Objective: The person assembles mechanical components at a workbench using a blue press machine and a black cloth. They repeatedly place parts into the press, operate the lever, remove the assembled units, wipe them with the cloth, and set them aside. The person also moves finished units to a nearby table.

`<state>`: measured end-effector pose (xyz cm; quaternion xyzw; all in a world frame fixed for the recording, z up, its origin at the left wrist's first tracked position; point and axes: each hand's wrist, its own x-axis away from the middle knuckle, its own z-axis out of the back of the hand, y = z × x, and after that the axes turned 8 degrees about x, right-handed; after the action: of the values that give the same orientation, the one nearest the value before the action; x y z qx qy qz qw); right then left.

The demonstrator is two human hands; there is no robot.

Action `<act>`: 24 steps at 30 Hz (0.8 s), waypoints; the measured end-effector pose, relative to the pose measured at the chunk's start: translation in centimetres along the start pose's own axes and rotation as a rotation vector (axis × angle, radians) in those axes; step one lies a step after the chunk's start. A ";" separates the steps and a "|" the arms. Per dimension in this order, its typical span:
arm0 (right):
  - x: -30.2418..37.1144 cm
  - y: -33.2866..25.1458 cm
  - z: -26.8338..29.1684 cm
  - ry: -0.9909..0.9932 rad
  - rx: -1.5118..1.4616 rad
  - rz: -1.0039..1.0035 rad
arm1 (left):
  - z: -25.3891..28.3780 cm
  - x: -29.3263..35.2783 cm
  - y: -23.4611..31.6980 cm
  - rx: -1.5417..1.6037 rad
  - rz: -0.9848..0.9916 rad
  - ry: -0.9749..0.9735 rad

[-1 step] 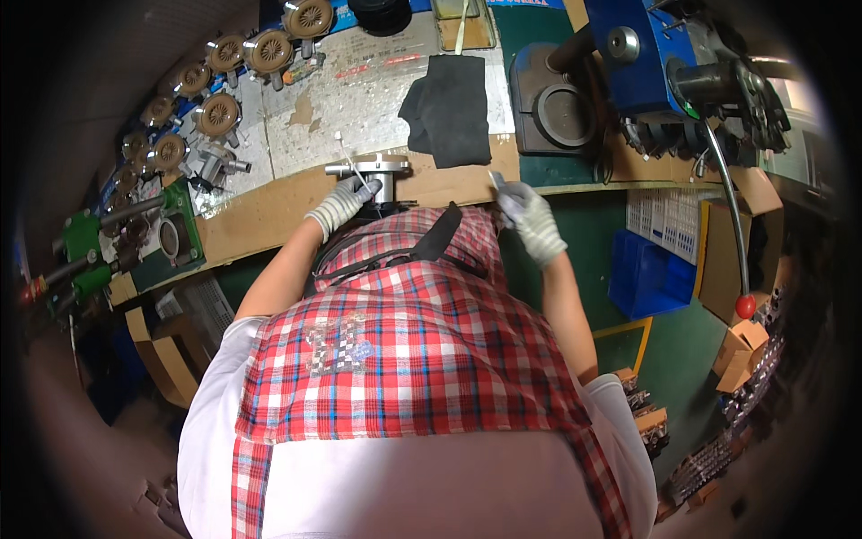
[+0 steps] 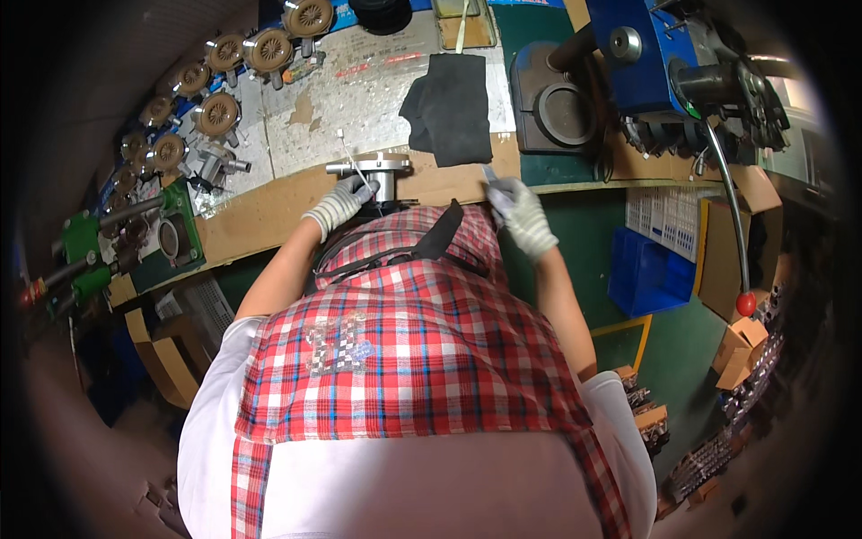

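Note:
My left hand [image 2: 338,205], in a white striped glove, is closed at the left side of a silver metal housing [image 2: 384,186] with a round flange on top and a side pipe. A thin pale stick [image 2: 355,162] with a white tip rises from between its fingers. Whether those fingers also grip the housing I cannot make out. To the right, apart from the housing, my gloved right hand [image 2: 525,218] is closed around a small flat tool [image 2: 488,172] with a greyish blade-like end; its kind is unclear. Black cloth [image 2: 453,112] lies on the bench beyond it.
Several housings with brown round covers [image 2: 269,51] stand at the far left. A green press [image 2: 180,225] is at the left, a blue machine [image 2: 628,54] with a red-knobbed lever [image 2: 745,304] at the right. Below the bench sits a blue crate [image 2: 642,274].
My right hand has shifted slightly left and away from me with the flat tool, toward the housing. The left hand has hardly moved.

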<state>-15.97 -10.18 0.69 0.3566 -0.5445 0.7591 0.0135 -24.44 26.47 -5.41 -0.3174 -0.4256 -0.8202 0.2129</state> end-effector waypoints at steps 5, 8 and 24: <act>-3.1 -7.0 -6.0 0.049 0.726 0.194 | 8.4 2.8 3.4 -0.607 0.043 0.088; -6.0 -6.5 -7.8 0.173 0.988 0.568 | 9.0 3.4 9.8 -0.332 -0.298 0.470; -8.6 -8.1 -8.9 -0.147 1.400 0.675 | 6.1 -5.7 7.0 -0.007 -0.321 -0.237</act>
<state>-10.97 3.67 1.17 0.1466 -0.0173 0.8633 -0.4826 -13.99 28.17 -2.86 -0.3405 -0.4900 -0.8020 0.0266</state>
